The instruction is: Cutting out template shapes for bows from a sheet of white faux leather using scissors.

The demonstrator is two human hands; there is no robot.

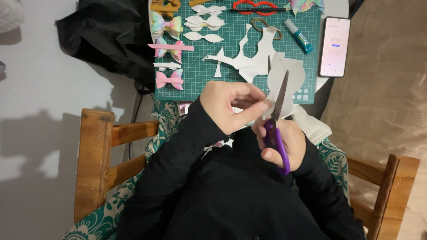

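Left hand (231, 106) pinched the white rounded paper piece (287, 78); right hand (284, 144) gripped purple-handled scissors (276, 129) below it; slow paper-turning seemed wise.

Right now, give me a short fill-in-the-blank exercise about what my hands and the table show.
1. The right hand holds scissors with ____ handles.
2. The left hand pinches a piece of ____ paper.
3. The cutting mat is ____ in colour.
4. The phone lies to the ____ of the mat.

Missing words: purple; white; green; right
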